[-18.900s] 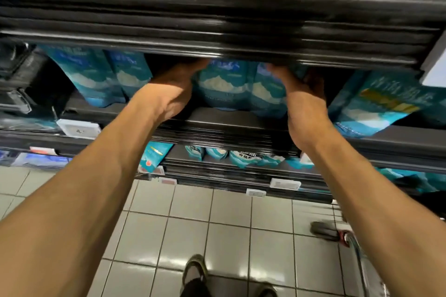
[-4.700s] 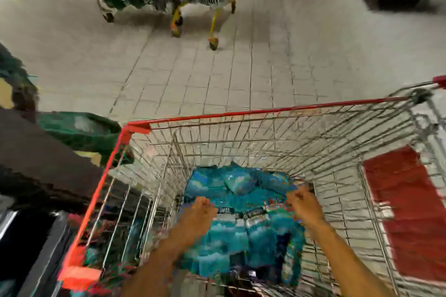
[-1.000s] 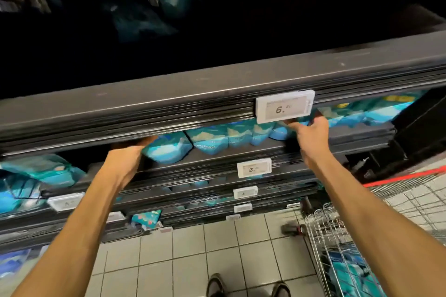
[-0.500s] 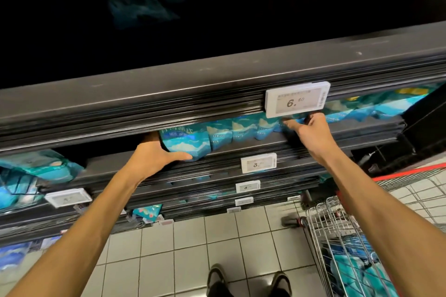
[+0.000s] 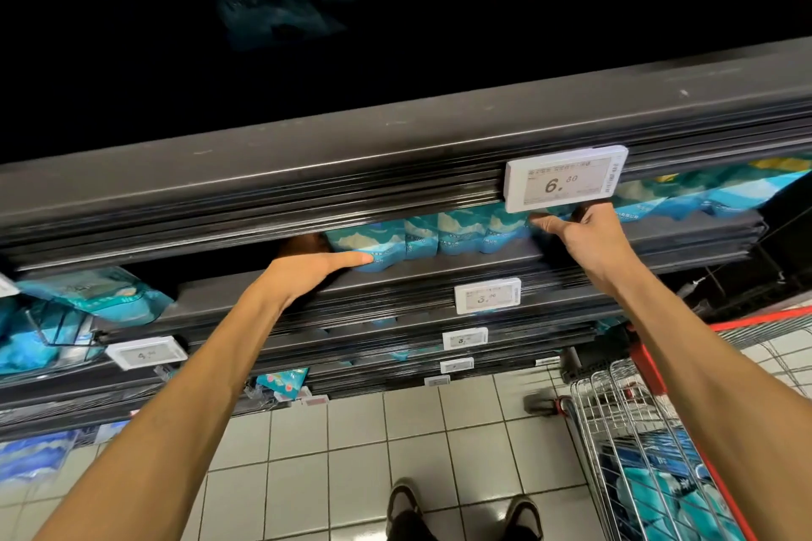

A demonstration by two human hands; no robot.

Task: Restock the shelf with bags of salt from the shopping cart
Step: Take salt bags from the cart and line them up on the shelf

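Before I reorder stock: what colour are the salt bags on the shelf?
Blue and turquoise with white patches, salt bags, head view.

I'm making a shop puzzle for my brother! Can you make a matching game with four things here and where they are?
1. left hand
2. right hand
3. shopping cart
4. shoes

A. just under the 6.80 price tag
B. bottom middle, on the tiled floor
C. left end of the row of salt bags
D. bottom right, bags inside

Pairs: 1-C, 2-A, 3-D, 4-B

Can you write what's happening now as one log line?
step: squaring row | left hand: touches blue plastic salt bags | right hand: at row's other end | dark metal shelf
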